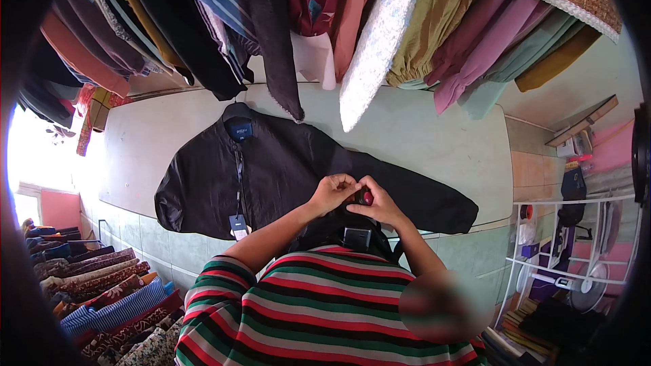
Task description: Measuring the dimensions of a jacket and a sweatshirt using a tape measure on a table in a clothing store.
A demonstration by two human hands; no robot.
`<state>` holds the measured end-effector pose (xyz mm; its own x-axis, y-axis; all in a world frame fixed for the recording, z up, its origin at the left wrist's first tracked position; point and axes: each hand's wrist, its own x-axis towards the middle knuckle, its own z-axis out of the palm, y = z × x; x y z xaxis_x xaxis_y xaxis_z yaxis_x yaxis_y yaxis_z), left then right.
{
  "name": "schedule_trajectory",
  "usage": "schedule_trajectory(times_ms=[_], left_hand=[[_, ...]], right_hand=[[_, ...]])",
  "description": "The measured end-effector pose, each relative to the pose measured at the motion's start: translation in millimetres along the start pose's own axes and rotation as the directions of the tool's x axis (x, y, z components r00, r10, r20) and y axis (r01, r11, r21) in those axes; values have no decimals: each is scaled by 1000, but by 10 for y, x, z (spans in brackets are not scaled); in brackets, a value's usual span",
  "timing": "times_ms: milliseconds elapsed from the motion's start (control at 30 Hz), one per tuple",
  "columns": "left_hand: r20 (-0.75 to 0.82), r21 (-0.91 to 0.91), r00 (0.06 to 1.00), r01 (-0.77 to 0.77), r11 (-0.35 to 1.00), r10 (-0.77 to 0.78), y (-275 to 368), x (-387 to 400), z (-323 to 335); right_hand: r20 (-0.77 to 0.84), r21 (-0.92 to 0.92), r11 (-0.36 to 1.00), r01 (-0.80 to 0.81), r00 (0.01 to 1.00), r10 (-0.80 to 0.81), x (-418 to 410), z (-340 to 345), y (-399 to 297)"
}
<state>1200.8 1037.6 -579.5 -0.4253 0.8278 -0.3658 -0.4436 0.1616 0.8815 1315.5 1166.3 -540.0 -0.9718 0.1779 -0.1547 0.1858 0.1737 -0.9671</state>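
Note:
A black zip-up jacket [285, 162] on a black hanger [236, 110] lies spread on a pale board, one sleeve stretched to the right. A dark blue hang tag [237, 224] rests near its lower hem. Over the lower part of the jacket, my left hand [335, 194] has its thumb and forefinger pinched together beside my right hand. My right hand [379, 202] curls around a small dark object with a round pink-red part [367, 198]. The object is too small and partly covered to identify. Whether my left fingers pinch anything thin cannot be seen.
Clothes on hangers [315, 5] hang over the far edge of the pale board [447, 122]. Folded or hung patterned garments [112, 310] fill the lower left. A white metal rack [574, 201] with bags and boxes stands at the right, beside a fan [590, 287].

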Motion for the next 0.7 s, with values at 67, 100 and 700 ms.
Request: schedule_trajectory(times_ms=[67,100,700], left_hand=[[-65,381,963,-218,898,261,-102,109,-156],[-160,553,903,-251,794,398,-75,160,-227],[-512,856,532,251,451,674,-62,616,-794]], right_hand=[[59,-239,950,-199,974,219,30,-64,-42],[-6,-297,953,-62,998,63,26,-118,32],[-463,-555,724,-410,875,140,239,-459,600]])
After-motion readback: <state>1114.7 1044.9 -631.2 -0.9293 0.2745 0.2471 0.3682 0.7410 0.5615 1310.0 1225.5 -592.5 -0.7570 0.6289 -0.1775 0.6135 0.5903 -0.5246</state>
